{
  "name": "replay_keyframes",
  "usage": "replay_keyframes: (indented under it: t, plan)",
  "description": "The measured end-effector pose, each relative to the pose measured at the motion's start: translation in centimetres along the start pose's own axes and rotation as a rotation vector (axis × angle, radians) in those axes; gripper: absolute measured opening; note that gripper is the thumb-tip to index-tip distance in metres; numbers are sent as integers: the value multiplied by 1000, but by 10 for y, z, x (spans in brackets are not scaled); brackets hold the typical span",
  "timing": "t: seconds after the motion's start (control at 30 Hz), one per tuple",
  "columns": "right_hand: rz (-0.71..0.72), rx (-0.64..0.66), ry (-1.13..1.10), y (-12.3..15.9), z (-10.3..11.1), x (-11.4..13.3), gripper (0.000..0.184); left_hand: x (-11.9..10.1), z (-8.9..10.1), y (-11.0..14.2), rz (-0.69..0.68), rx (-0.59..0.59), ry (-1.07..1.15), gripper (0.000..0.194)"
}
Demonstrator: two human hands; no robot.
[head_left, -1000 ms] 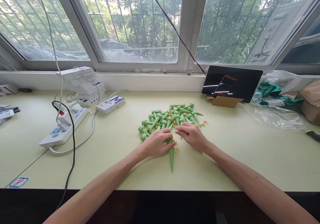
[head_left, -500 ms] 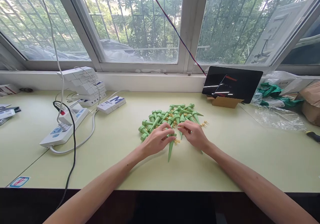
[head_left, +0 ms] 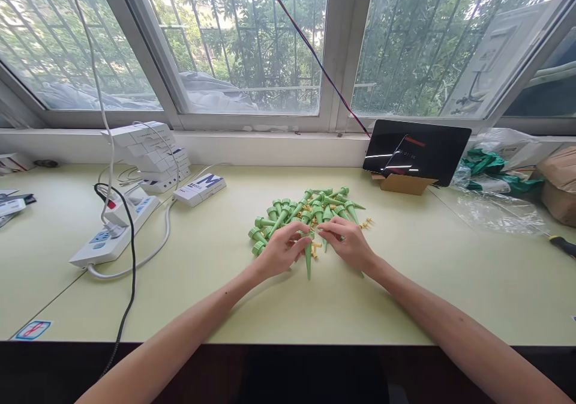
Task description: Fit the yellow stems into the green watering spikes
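Observation:
A heap of green plastic cone spikes (head_left: 310, 209) with small yellow parts among them lies on the pale green table (head_left: 405, 284). My left hand (head_left: 281, 251) pinches the top of one green spike (head_left: 308, 260), whose tip points toward me. My right hand (head_left: 348, 243) meets it from the right, fingers pinched together at the same spike's head, beside a small yellow piece (head_left: 315, 246). What the right fingers hold is too small to make out.
A white power strip (head_left: 114, 230) with cables and a stack of white boxes (head_left: 148, 152) sit at the left. A dark tablet (head_left: 416, 149) leans on a cardboard box at the back right. Plastic bags (head_left: 495, 179) lie at the far right.
Both hands have moved slightly away from me toward the heap, bringing the held spike up with them. Its tip now sits nearer the pile than a second ago.

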State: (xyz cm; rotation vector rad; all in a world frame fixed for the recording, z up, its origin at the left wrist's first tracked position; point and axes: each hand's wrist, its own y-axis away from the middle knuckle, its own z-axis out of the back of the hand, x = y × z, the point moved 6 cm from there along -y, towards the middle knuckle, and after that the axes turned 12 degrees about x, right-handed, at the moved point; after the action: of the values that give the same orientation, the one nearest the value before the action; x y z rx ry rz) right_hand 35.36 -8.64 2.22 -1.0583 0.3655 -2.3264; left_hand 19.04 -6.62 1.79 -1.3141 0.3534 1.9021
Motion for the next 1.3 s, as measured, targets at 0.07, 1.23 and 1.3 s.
replay_keyframes:
  t: [0.07, 1.23, 1.3]
  plan:
    - [-2, -4, 0, 0, 1, 0, 19, 0, 2, -1, -22, -20, 19, 21]
    - [63, -48, -50, 1, 6, 12, 20, 3, 16, 1, 102, -214, 173, 34]
    - [67, -42, -59, 1, 5, 12, 19, 5, 16, 2, 110, -207, 179, 35]
